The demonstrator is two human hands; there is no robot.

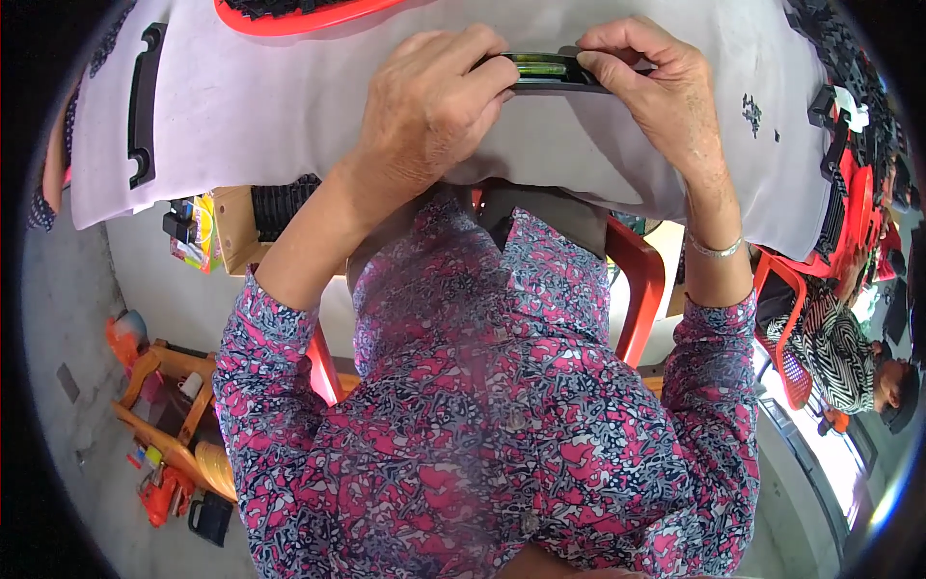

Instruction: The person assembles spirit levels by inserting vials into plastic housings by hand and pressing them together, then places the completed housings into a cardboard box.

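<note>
Over the far part of the cloth-covered table, both my hands grip a narrow black plastic strip (543, 70) with a glossy green-yellow middle. My left hand (432, 106) is closed on its left end, fingers curled and hiding that end. At the right end, the thumb and fingers of my right hand (666, 89) pinch the strip. The strip lies roughly crosswise, and only its middle shows fully. A longer black plastic piece (145, 104) with notched ends rests on the cloth at the far left, apart from my hands.
A red tray (289, 21) of small black pieces stands at the far edge. Tiny black bits (751, 114) lie on the cloth (260, 106) at right. Black parts are heaped beyond. Below the table is a cardboard box (234, 230). Another person (834, 352) sits at right.
</note>
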